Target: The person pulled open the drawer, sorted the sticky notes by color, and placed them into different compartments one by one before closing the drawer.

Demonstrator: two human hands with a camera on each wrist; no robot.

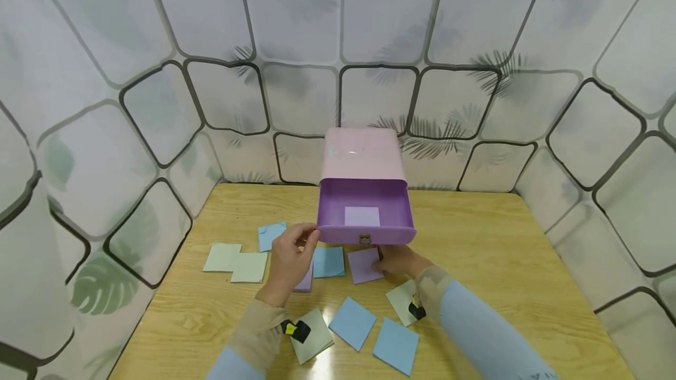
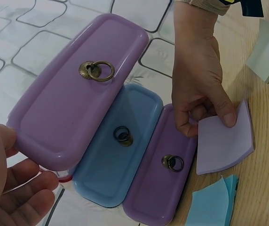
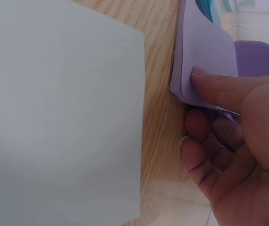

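Observation:
My left hand (image 1: 287, 260) holds the left end of the pulled-out purple top drawer (image 2: 78, 94), its thumb at the edge. A small lavender paper pad (image 1: 362, 216) lies inside that drawer. Below the drawer, my right hand (image 1: 399, 261) pinches a purple sticky note pad (image 2: 225, 141), thumb on top and fingers at its underside; the right wrist view shows this pad (image 3: 207, 61) with its top sheets slightly lifted. A blue drawer (image 2: 118, 146) and another purple drawer (image 2: 160, 165) sit under the open one in the pink cabinet (image 1: 363, 154).
Blue sticky notes (image 1: 328, 262) lie between my hands on the wooden table (image 1: 475, 233). Pale green notes (image 1: 249, 267) and a small blue one (image 1: 271, 236) are at the left. Nearer me are blue pads (image 1: 396, 346) and green pads (image 1: 311, 336), partly under my wrists. Patterned curtains stand around.

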